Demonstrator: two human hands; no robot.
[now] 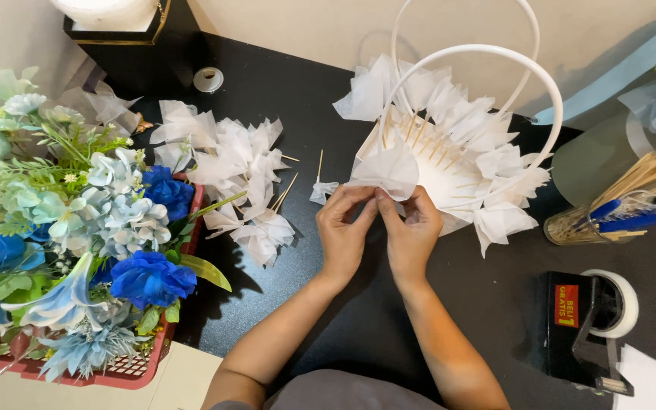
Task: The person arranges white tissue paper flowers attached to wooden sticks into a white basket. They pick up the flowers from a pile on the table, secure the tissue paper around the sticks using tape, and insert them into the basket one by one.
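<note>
Red tray of blue artificial flowers far left. Spare tissue puffs on sticks beside. Left hand, right hand both pinch tissue puff at white basket near rim. Step: seating puff; next needs stick pressed firmly in. Tape dispenser right.

I note the flower crate at far left, tissue pile right of it, basket centre-right, tape dispenser in front, nearer me.
</note>
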